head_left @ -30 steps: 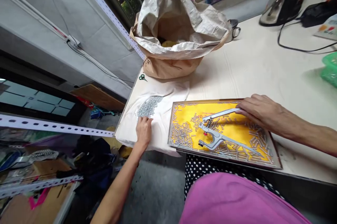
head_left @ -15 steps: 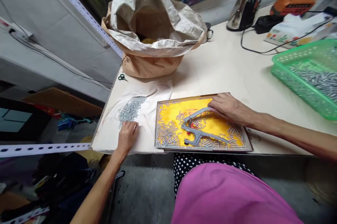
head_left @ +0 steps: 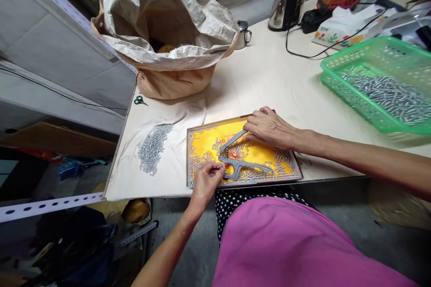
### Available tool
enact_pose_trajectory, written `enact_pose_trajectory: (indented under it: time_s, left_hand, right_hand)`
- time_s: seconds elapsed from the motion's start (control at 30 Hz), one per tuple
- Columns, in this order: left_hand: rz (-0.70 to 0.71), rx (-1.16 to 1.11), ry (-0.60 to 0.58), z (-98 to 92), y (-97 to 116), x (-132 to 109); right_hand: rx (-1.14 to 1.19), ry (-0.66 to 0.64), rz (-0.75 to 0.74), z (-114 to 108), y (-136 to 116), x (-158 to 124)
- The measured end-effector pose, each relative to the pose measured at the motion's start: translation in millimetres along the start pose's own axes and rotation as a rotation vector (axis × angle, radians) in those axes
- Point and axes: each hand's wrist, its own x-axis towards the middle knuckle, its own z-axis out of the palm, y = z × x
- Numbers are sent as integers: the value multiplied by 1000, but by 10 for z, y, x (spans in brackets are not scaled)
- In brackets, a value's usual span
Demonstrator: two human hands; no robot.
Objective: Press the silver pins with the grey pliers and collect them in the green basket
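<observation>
Grey spring-loaded pliers (head_left: 238,165) with a red part near the jaws lie open over a shallow tray (head_left: 189,156). My right hand (head_left: 267,127) is closed round the upper handle, while the lower handle rests over the tray. My left hand (head_left: 207,181) is pinched at the jaw end; whatever is between its fingertips is too small to make out. On the tray's yellow lining are many small metal tube-like pins (head_left: 286,161). To the left, a heap of small silvery metal pieces (head_left: 155,147) lies on a white cloth (head_left: 126,165).
A large lined paper sack (head_left: 175,80) stands at the back left, with green-handled scissors (head_left: 139,100) by it. A green basket (head_left: 353,103) of metal pins sits on the right. Behind are a lidded metal cup (head_left: 241,35), a kettle (head_left: 286,2) and a cable (head_left: 310,56).
My left hand has moved right, from the edge of the heap on the cloth to the pliers' jaws. My right hand still holds the handle. The camera view has shifted right.
</observation>
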Motion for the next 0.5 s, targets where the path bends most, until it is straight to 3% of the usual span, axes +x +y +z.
enact_pose_trajectory:
  time_s: [0.3, 0.5]
  left_hand:
    - [-257, -76, -74, 32, 39, 6]
    - [-316, -36, -98, 37, 125, 23]
  right_hand:
    - [-15, -6, 3, -36, -6, -5]
    - [-20, -10, 9, 6, -13, -37]
